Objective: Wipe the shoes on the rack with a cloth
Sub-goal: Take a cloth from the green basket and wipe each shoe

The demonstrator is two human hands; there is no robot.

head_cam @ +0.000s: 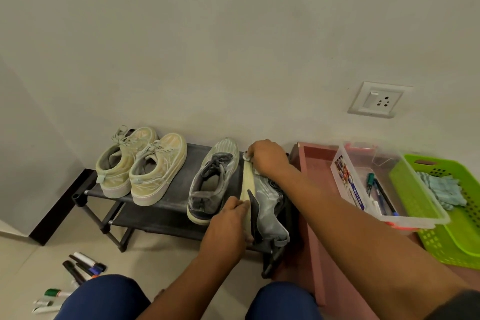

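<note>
Markers scattered on floor at lower left. Black shoe rack against wall; pair of pale green sneakers on its top shelf at left. Grey sneaker upright at shelf centre. Second grey sneaker tipped on its side at right end of shelf, sole facing left. Left hand gripping heel end of that sole. Right hand at toe end, fingers curled round small white cloth pressed against sole. Clear plastic box and green basket at far right.
</note>
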